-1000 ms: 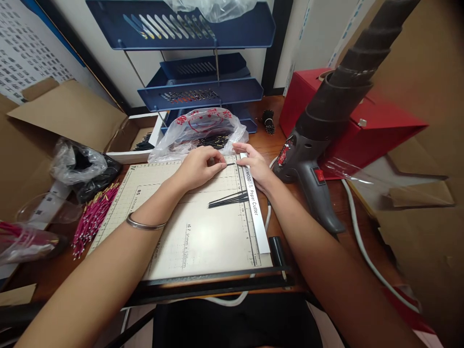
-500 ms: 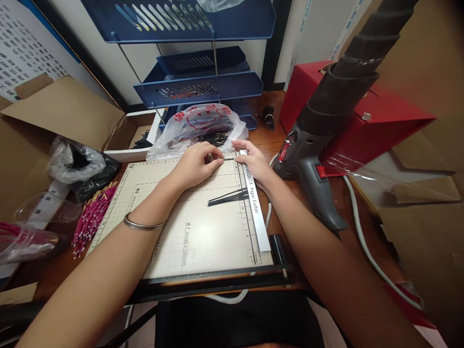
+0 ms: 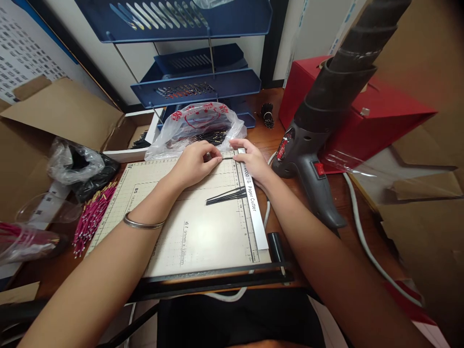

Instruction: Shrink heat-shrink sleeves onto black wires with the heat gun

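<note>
A cream paper cutter board (image 3: 213, 237) with printed grids lies in front of me. At its far edge, my left hand (image 3: 197, 162) is closed, thumb and forefinger pinched. Facing it, my right hand (image 3: 252, 159) is closed too, resting by the far end of the white strip marked Paper Cutter (image 3: 258, 217). A thin black wire (image 3: 227, 158) spans the small gap between the two sets of fingertips; its ends are hidden. Several thin black wires (image 3: 224, 195) lie across the board, their right ends at the white strip.
Behind the board sits a clear bag (image 3: 203, 121) of dark wires, under blue tiered trays (image 3: 195, 84). A black heat gun (image 3: 311, 145) stands at right before a red box (image 3: 384, 121). Magenta wires (image 3: 92, 217) lie at left; a bundle of black wires (image 3: 267, 116) sits behind.
The view has shifted very slightly. Both hands keep the same pinched pose at the board's far edge, and the loose black wires lie as before.
</note>
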`<state>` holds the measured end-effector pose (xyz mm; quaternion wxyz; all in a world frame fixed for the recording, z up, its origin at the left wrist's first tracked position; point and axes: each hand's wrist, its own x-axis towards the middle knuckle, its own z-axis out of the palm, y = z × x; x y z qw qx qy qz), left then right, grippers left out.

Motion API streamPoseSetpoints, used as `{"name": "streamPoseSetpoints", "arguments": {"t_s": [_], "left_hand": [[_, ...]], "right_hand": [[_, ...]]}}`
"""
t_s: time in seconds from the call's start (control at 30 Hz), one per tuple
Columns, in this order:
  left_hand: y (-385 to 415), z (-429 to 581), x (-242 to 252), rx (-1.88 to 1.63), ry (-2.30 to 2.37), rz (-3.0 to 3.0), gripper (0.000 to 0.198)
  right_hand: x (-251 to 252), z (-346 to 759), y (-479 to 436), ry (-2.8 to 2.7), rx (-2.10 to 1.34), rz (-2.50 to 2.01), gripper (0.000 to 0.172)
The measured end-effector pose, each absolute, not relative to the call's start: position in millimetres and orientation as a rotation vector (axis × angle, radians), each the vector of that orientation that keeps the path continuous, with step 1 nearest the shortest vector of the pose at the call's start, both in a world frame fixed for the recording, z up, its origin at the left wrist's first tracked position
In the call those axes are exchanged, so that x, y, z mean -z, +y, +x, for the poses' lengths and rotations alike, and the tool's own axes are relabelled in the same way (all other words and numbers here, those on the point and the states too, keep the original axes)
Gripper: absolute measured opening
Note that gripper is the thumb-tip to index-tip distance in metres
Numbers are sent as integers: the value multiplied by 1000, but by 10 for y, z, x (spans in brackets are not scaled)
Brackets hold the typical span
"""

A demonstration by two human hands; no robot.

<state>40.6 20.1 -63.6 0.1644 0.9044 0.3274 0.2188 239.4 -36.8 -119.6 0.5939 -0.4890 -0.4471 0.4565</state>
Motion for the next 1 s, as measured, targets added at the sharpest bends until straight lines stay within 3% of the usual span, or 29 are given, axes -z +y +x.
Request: {"name": "streamPoseSetpoints", "arguments": {"t_s": [0.6, 0.8, 1.0], "left_hand": [[161, 459, 627, -615, 974, 2561, 24], [152, 460, 614, -604, 980, 2556, 23], [173, 442, 639, -625, 943, 2568, 23]], "right_hand": [[1160, 2372, -389, -1049, -1051, -1142, 57], [1164, 2367, -364, -1041, -1046, -1185, 46], [1194, 2370, -350, -1034, -1037, -1194, 47]]}}
